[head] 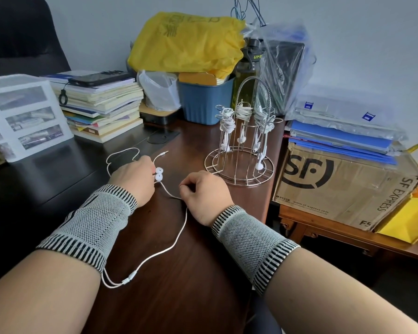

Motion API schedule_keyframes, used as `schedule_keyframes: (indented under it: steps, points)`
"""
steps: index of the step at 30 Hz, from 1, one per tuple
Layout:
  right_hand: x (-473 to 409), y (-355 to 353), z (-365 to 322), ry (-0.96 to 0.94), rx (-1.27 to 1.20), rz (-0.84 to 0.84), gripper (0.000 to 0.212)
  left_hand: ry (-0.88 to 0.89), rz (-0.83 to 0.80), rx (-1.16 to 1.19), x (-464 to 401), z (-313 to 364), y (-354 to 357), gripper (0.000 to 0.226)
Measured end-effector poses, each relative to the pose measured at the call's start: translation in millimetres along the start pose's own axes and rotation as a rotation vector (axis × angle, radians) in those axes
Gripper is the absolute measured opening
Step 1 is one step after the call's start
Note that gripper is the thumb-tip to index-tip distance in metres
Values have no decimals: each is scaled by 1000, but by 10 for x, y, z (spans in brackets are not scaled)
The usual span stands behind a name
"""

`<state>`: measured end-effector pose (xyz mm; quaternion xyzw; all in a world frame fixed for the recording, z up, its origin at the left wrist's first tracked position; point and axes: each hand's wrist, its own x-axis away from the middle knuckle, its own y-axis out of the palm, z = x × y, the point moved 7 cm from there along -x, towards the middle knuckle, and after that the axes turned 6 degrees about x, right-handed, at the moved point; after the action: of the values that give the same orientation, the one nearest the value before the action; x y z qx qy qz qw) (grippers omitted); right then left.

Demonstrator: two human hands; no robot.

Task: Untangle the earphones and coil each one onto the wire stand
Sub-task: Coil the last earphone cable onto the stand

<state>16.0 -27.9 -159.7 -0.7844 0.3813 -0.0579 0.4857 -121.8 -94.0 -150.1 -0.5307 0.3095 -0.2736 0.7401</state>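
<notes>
A dark brown wooden counter [179, 273] carries a crowd of things along its far edge: a leaning stack of books and notebooks [101, 109] at far left with a black phone [99, 77] lying on top, a white plastic drawer unit [22, 114] left of that, a blue ribbed plastic bin [204, 101] under a crumpled yellow plastic bag [188, 44], and a dark green bottle [247, 78] behind. To the right, off the counter, an SF Express cardboard box [343, 186] bears blue folders [340, 138] in clear sleeves.

The round chrome wire stand [241, 145] sits at the far right of the counter, just beside the box. Several white coiled earphones [243, 114] already hang from its upright prongs, buds dangling; how many there are is hard to count, since the bundles overlap.

One loose set of white wired earphones [176, 235] lies on the counter near the person. Its two glossy earbuds [158, 174] are pinched side by side in the left hand [133, 179], whose fingers are curled and mostly hidden behind its back. The right hand [203, 196] is closed, pinching the thin cable close to the buds. From there the cable sweeps nearward to a small inline splitter [130, 277], passes under the left forearm, and loops out beyond the left hand to a metal jack plug [164, 153]. Both wrists wear grey knitted bands [249, 244] with black-striped edges. The forearms are cut off by the near edge.
</notes>
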Motion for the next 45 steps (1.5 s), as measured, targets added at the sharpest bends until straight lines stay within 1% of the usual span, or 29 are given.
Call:
schedule_keyframes:
  steps: [2,4,8,10,12,14,16,18,21,23,25,29,32,34,39,42,44,45]
  points:
    - [-1,-54,36,44,-88,43,19,91,71,73,47,131,-101,15]
    - [3,-106,77,89,-222,76,26,190,127,155,114,312,-206,11]
    - [39,-163,146,116,-474,146,47,346,105,262,267,631,-260,10]
    - [87,-210,202,119,-516,192,45,381,88,299,326,717,-264,10]
    - [138,-265,276,125,-500,235,37,396,87,350,355,759,-274,12]
    - [164,-378,327,118,-480,273,32,384,87,449,361,798,-305,17]
    - [169,-507,341,95,-481,296,29,339,42,555,348,848,-330,18]
    - [173,-634,328,66,-505,318,28,309,-28,590,318,923,-349,17]
    - [187,-817,346,53,-556,330,28,307,-202,637,286,1066,-386,14]
    - [201,-935,375,57,-612,325,25,319,-315,588,286,1125,-399,14]
    - [214,-1029,437,87,-693,324,25,321,-362,526,294,1150,-436,14]
    - [234,-1090,527,150,-812,293,26,357,-313,573,309,1246,-548,14]
    - [263,-1120,563,169,-769,247,24,404,-279,524,315,1366,-600,16]
    - [284,-1145,600,182,-753,216,22,427,-288,487,323,1421,-634,17]
    - [330,-1249,750,248,-955,182,20,436,-309,428,306,1458,-707,19]
    - [361,-1298,795,274,-1006,133,17,441,-278,397,284,1453,-761,22]
    - [377,-1299,835,299,-943,87,17,441,-266,385,286,1465,-788,26]
    - [376,-1318,853,291,-831,81,16,443,-266,387,297,1483,-797,26]
